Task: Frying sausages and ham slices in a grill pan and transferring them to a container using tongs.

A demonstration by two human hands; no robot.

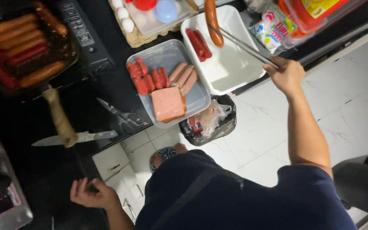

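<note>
My right hand point(287, 75) grips metal tongs point(243, 46), which pinch a browned sausage point(214, 21) over the white tray point(235, 68). Two red sausages point(199, 42) lie in that tray. My left hand point(91, 195) rests on the dark counter edge, fingers loosely curled, holding nothing. A frying pan point(62, 51) with several sausages point(20, 36) in oil sits on a portable stove at the upper left, its wooden handle point(59, 117) pointing toward me.
A clear tray point(167, 53) holds raw sausages and a pink luncheon-meat block point(168, 103). Scissors point(122, 116) and a knife point(79, 137) lie on the dark counter. An egg carton point(126, 21), a black rubbish bag point(211, 123) and white cabinet drawers point(111, 161) are nearby.
</note>
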